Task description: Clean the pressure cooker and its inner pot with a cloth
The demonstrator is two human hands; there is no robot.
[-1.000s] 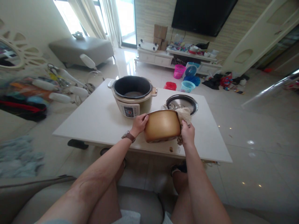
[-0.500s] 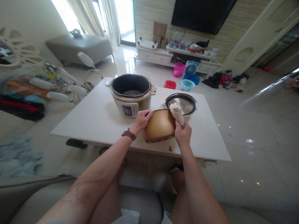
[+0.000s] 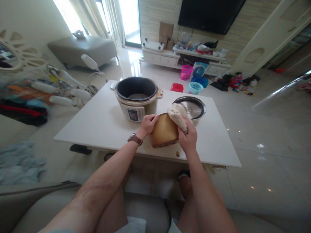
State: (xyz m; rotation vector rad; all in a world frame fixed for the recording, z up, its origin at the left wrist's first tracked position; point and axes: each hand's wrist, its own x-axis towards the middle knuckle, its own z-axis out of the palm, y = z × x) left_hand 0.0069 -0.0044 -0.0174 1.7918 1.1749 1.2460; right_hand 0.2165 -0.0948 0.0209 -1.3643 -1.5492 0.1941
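Note:
A gold-coloured inner pot (image 3: 164, 131) is tilted on its side above the front of the white table, its mouth turned away from me. My left hand (image 3: 147, 125) grips its left rim, thumb on the outer wall. In my right hand (image 3: 188, 134) is a cream cloth (image 3: 179, 115), bunched and pressed over the pot's right rim and side. The pot's inside is hidden from me. Behind my left hand stands an electric pressure cooker (image 3: 136, 98), uncovered, with a dark interior. Its round lid (image 3: 190, 107) lies underside up beyond the cloth.
The white table (image 3: 97, 129) carries the cooker and lid. On the floor past it are a red basin (image 3: 177, 87), a light-blue basket (image 3: 195, 88) and a pink basket (image 3: 186, 72). A lamp with several white shades (image 3: 81, 94) stands left, close to the table.
My right hand and the cloth have shifted left over the pot's rim, covering more of its outer wall. My left hand keeps its hold, and the pot has barely moved.

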